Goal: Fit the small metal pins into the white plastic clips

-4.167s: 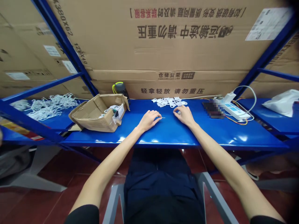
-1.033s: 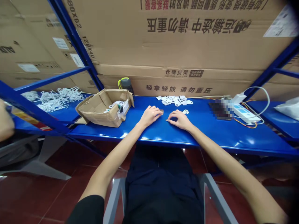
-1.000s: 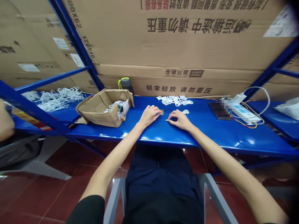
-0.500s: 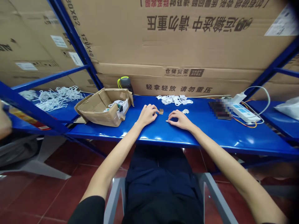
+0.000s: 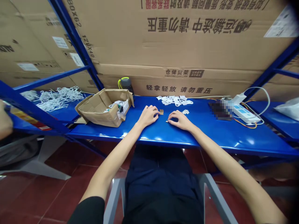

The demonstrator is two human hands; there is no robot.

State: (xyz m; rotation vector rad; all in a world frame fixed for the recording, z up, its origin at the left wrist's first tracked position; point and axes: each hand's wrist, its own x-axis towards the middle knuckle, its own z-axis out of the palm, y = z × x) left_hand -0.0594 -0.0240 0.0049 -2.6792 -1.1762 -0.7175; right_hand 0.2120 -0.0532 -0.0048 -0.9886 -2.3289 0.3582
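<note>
A: In the head view, what are the hands doing at the middle of the frame?

B: The left hand [image 5: 148,115] lies palm-down on the glossy blue steel shelf [image 5: 210,134], its fingertips just beside a small brown ribbed strip [image 5: 161,112]. The right hand [image 5: 181,120] curves toward it from the other side, with a tiny white piece [image 5: 166,121] at its fingertips.

A: Is either hand gripping anything?

B: Both sets of fingers are curled and drawn in, but nothing is plainly clamped. At this size, one cannot tell whether the right fingertips pinch the tiny white piece or only touch it.

A: Why are the other things placed where they are?

B: A heap of flat white plastic parts [image 5: 174,100] and a smaller cluster of white bits [image 5: 186,111] lie just beyond the hands, probably to keep them within easy reach. Left of centre, an open cardboard box [image 5: 105,109] holds more white parts, and tangled white plastic loops [image 5: 58,98] lie further left. At the right stands a white power strip [image 5: 244,112], probably kept there for its cables.

A: Is anyone else there?

B: Part of another person's arm [image 5: 4,119] shows at the left edge, well apart.
</note>
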